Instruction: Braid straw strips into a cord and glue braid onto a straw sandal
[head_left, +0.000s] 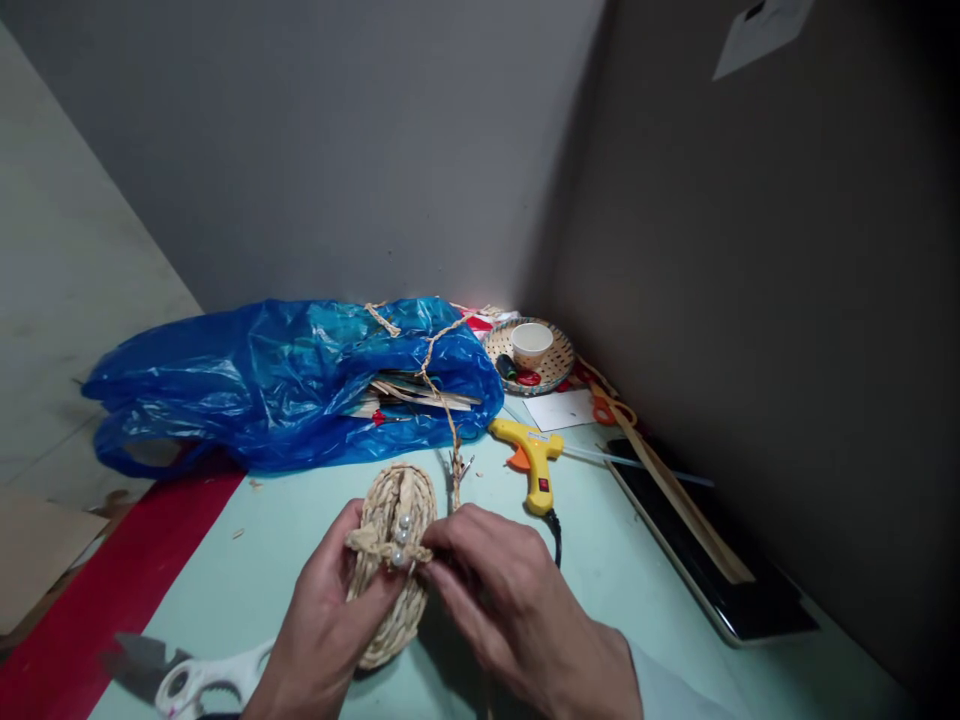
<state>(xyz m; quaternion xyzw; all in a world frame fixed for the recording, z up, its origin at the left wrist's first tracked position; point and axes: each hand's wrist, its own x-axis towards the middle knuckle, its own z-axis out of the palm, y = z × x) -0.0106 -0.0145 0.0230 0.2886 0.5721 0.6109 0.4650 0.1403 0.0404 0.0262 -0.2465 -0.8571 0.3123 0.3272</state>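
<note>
A small oval woven straw sandal (394,615) with a braided strap and several pearl beads (401,540) is held over the table. My left hand (330,590) grips its left side, the thumb lying across the front near the beads. At the strap's right end, my right hand (499,580) pinches the braided straw cord (442,395) with fingertips and thumb. From there the cord runs up and away over the blue plastic bag. What lies inside the right-hand fingers is partly hidden.
A blue plastic bag (225,380) holding straw strips lies behind. To the right are a yellow glue gun (531,455), a woven tray (555,372) with a white cup (532,343), and a black tray (720,560). White-handled scissors (210,680) lie front left.
</note>
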